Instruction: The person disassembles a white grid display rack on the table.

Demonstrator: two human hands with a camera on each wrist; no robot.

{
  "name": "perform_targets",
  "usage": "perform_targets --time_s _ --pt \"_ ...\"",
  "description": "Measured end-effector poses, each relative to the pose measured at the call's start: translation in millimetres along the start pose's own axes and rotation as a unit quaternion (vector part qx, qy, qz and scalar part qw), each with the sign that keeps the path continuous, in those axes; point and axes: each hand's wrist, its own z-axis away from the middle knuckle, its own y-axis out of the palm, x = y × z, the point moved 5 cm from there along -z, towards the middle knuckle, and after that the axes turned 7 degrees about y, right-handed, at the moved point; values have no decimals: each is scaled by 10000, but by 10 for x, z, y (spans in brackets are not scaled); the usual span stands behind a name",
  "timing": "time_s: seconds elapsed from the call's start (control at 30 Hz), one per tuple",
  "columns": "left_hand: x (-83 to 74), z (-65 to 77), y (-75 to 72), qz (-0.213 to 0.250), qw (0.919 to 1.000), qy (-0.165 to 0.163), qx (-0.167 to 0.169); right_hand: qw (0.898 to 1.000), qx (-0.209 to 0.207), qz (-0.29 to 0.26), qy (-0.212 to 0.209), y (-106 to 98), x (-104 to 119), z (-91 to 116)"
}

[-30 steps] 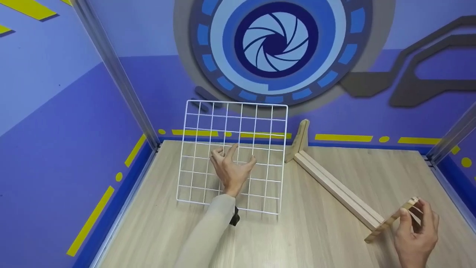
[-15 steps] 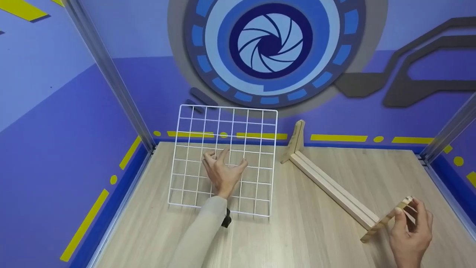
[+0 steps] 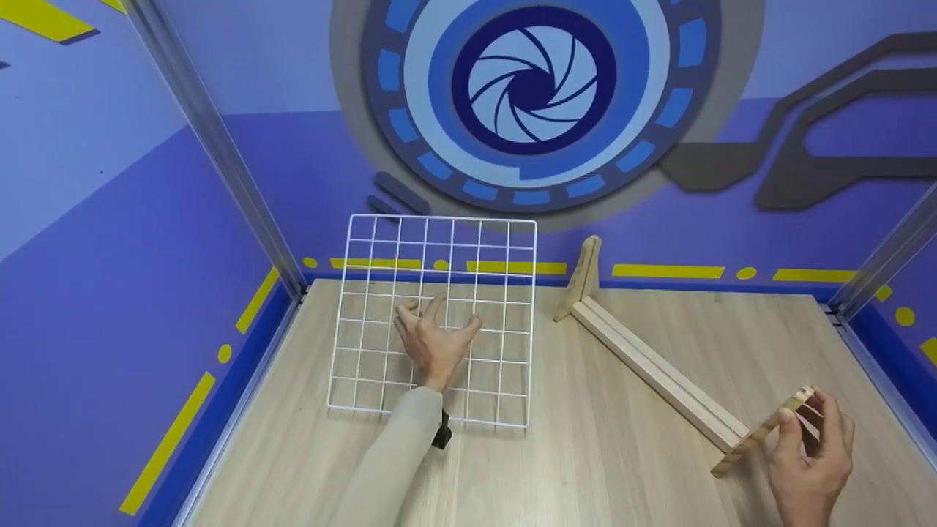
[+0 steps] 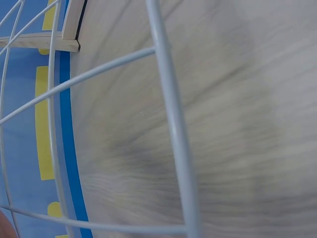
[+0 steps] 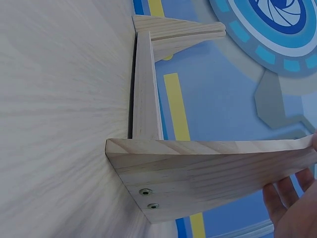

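My left hand [image 3: 432,344] grips the wires of a white wire grid panel [image 3: 531,322] near its middle, fingers and thumb spread across it. The panel is tilted, its top edge toward the back wall. Its bars [image 4: 174,119] fill the left wrist view, with a fingertip at the lower left corner. My right hand [image 3: 812,454] pinches the raised tip of the near end board [image 3: 758,443] of a wooden stand. A grooved wooden beam [image 3: 659,373] joins this board to the far end board [image 3: 582,278]. Two bolts [image 5: 145,192] show on the near board's outer face.
Both things are over a light wood-grain tabletop [image 3: 615,468]. Behind it rises a blue patterned wall [image 3: 681,241], with metal posts [image 3: 219,146] at the corners. The stand lies slantwise to the right of the panel, close by its right edge.
The grid panel and my left hand have come slightly down and left, and the panel sits a little lower against the wall. My right hand keeps its hold on the stand. The head view has shifted slightly.
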Motion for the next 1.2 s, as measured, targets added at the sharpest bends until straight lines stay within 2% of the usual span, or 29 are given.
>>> perform_targets --time_s 0.23,0.53,0.7,0.93,1.2 --pt "45 17 11 -20 10000 -28 40 9996 10 -269 -120 -13 208 46" --pt "101 35 43 -132 9997 -185 63 9995 -4 -260 -183 -17 260 51" --pt "154 52 64 -189 9997 -138 64 9992 -35 -359 -194 -7 197 46" --pt "231 74 84 -409 9989 -197 151 9995 -73 -268 -135 2 -83 -8" --pt "281 82 94 -448 9984 -261 212 9995 28 -233 -187 -17 263 60"
